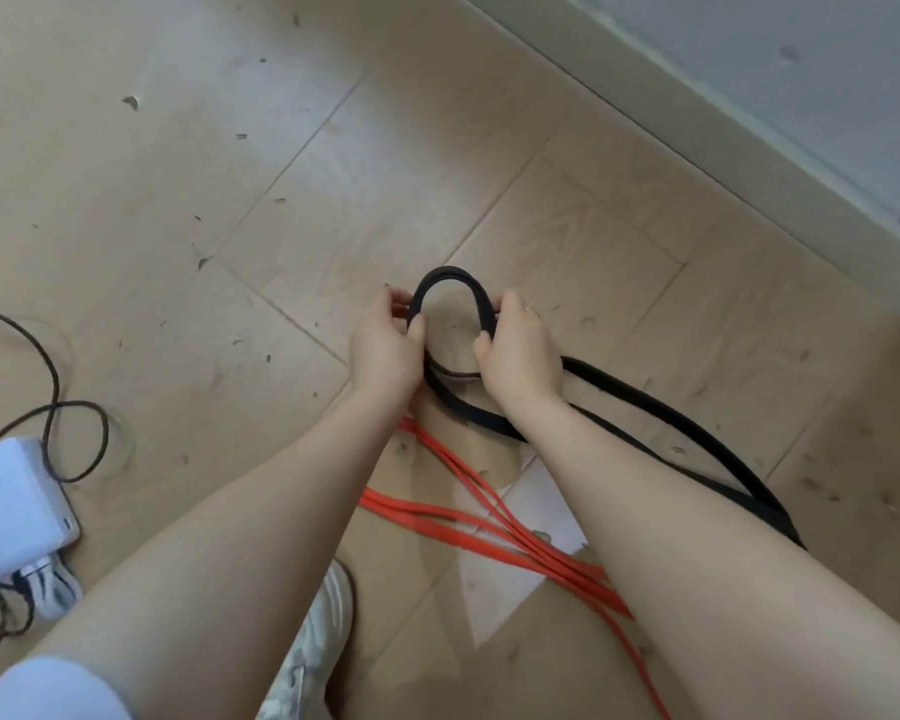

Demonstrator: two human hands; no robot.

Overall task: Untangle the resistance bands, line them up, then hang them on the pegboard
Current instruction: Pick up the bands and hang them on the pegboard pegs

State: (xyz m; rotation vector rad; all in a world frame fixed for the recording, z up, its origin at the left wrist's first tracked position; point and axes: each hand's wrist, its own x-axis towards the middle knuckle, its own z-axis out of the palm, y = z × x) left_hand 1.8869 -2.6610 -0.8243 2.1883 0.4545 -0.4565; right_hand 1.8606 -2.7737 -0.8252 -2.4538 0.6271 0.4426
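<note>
My left hand (385, 350) pinches one side of the black band (450, 283) at its bent end, thumb and fingers curled on it; my right hand (520, 356) grips the other side of the same bend, so both are closed on that band and holding a small arch just above the floor (178, 174). The rest of the black band trails back under my right forearm in a long loop, doubled strands lying together. The orange band (437, 517) lies on the floor between my arms, several strands running side by side, apparently apart from the black one near the hands, though I can't tell where my arms cover them. I judge untangling mostly done and lining up underway. Hanging not started; no pegboard in view. Off left: a white adapter (17, 506) with dark cable (48, 366), a shoe (323, 631) below.
</note>
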